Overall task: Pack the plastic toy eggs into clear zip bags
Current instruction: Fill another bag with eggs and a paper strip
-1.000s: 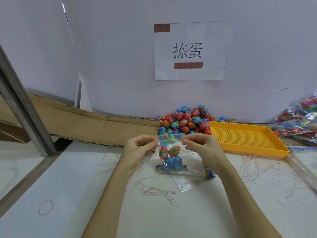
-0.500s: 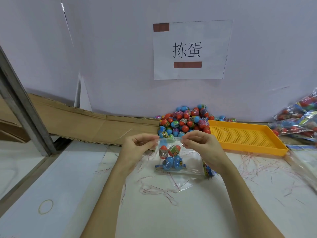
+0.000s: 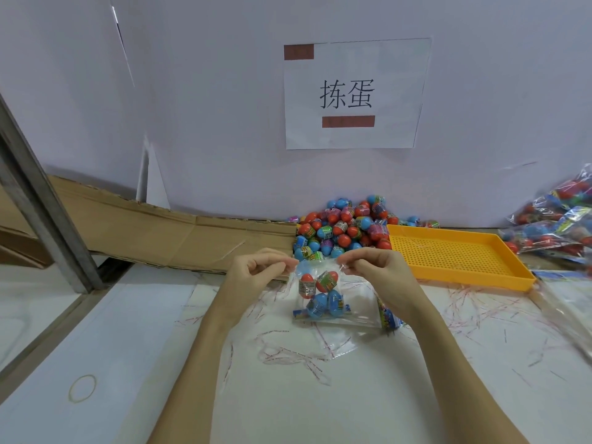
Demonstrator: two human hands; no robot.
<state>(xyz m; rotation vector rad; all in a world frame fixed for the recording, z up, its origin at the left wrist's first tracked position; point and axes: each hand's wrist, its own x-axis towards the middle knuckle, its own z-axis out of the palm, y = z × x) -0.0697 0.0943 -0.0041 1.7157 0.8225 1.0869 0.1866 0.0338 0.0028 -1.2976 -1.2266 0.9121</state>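
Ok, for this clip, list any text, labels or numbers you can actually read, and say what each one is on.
"拣蛋": black characters printed on the white paper sign taped to the wall.
Wrappers round the toy eggs in the clear zip bag: printed, too small to read.
Egg pile labels: too small and blurred to read.
Printed strips on the packed bags at right: blurred, unreadable.
Red-marked plastic strips on the table: print not legible.
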